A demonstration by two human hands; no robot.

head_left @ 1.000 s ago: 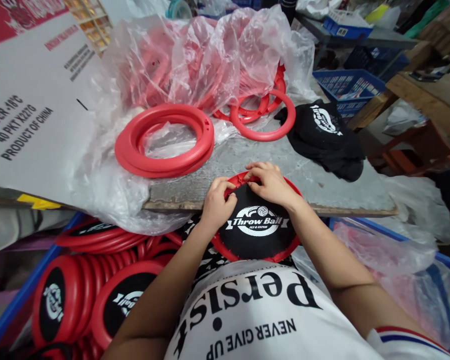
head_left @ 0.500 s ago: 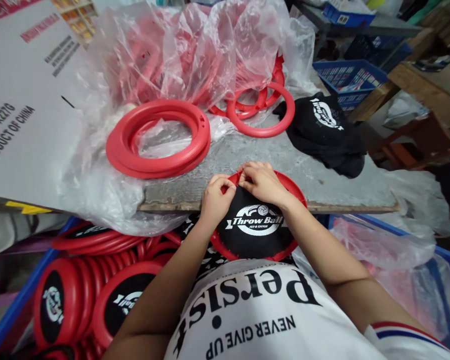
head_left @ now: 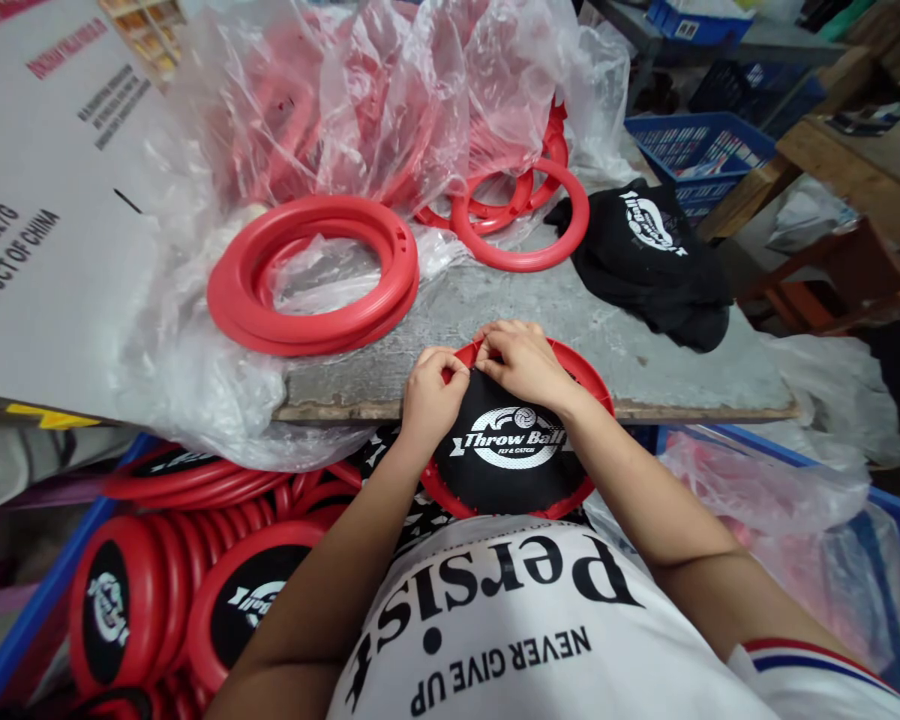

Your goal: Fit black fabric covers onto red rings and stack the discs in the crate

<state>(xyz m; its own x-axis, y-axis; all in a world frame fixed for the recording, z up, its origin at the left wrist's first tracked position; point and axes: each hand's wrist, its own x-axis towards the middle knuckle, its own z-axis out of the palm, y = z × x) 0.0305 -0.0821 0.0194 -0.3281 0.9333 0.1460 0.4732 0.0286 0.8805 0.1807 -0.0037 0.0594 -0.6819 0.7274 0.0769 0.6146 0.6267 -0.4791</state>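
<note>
A red plastic ring (head_left: 595, 380) lies at the near edge of the grey board (head_left: 555, 310), half over my lap. A round black cloth printed "Throw Ball" (head_left: 510, 445) covers its middle. My left hand (head_left: 429, 392) pinches the cloth's far edge against the ring's rim, fingers closed. My right hand (head_left: 521, 362) is just beside it, fingers also closed on the same cloth edge at the top of the ring.
A stack of bare red rings (head_left: 311, 275) lies left of centre, more rings (head_left: 521, 215) spill from a clear plastic bag (head_left: 390, 100). A pile of black cloths (head_left: 656, 260) sits right. A blue crate (head_left: 37, 610) holds finished discs (head_left: 244, 600). Cardboard (head_left: 37, 200) leans at left.
Both hands have crept slightly along the cloth's far edge, thumbs drawing closer together. The ring sits in nearly the same place; the camera tilted a little.
</note>
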